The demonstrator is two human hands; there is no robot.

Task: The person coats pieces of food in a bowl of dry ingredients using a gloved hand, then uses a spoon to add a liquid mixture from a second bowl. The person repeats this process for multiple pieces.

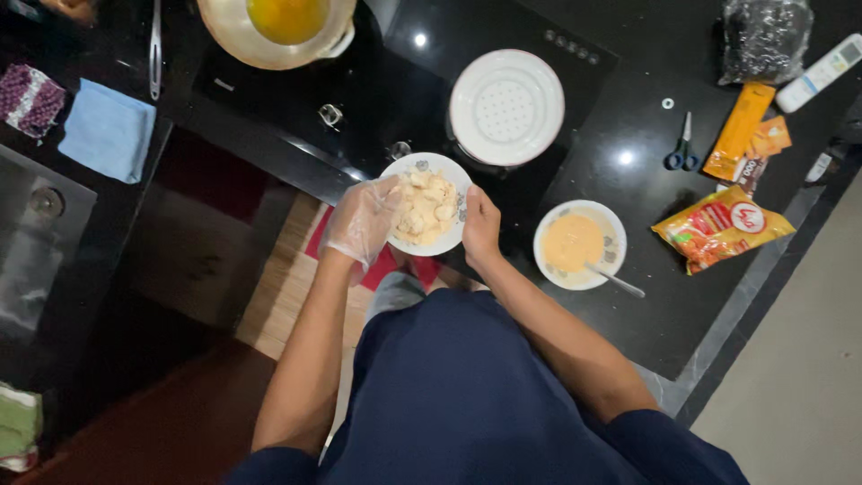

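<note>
A white patterned bowl [456, 235] of pale, flour-coated pieces [424, 208] sits at the near edge of the black counter. My left hand [362, 221], in a clear plastic glove, reaches into the bowl from the left with its fingertips among the pieces. Whether it grips one is hidden. My right hand [480, 226] is bare and holds the bowl's right rim.
A white perforated plate [507, 108] lies behind the bowl. A bowl of orange batter [575, 244] with a spoon stands to the right. A pan of yellow oil [278, 27] is at the back left. Scissors [680, 153], orange packets [741, 135], a snack bag [718, 229] and a blue cloth [108, 130] lie around.
</note>
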